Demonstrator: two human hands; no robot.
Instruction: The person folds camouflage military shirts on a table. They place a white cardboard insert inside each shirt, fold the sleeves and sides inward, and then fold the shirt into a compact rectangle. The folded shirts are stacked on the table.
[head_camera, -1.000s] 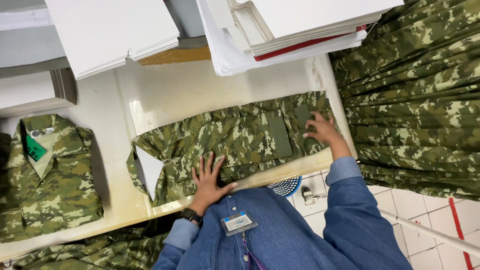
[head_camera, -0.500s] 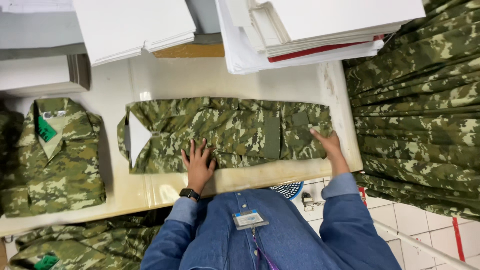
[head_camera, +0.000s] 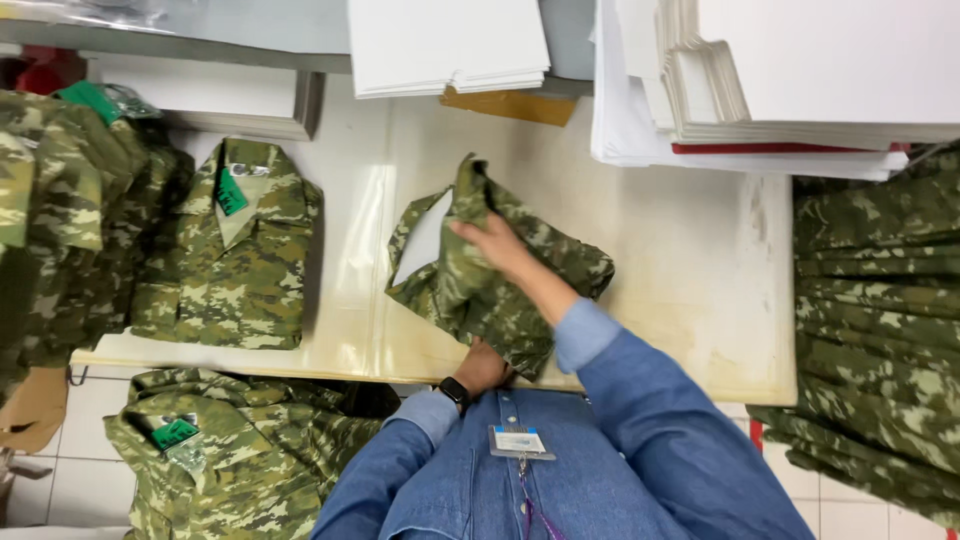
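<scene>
**Folding the camouflage garment cleanly over itself**

Gripping comes first. The right hand (head_camera: 495, 248) is closed over a fold of the camouflage garment (head_camera: 490, 280), fingers wrapped into the cloth near its top, carrying that part up and across the bundle. The left hand (head_camera: 483, 366) sits at the near edge of the table, under the lower part of the same garment. Its fingers are mostly hidden by the fabric, so I cannot tell how tightly it holds; it looks pressed against or pinching the near hem.

The garment lies bunched in the middle of the table (head_camera: 680, 270), with a pale lining or insert showing on its left side. To fold well from here, I would judge that the near hand should pin the hem flat while the right hand lays its fold down evenly, then smooths outward so no ridge is trapped. Keeping the edges lined up matters more than speed, since loose cloth like this slips and twists easily.

Further out, a finished folded shirt (head_camera: 232, 250) with a green tag lies to the left on the table, well apart from the work. More camouflage clothing is piled at the far left, and another tagged piece (head_camera: 230, 450) sits below the near left edge of the table. Stacks of white card (head_camera: 450, 45) rest on the far side, and green camouflage cloth (head_camera: 880, 330) hangs to the right.
</scene>
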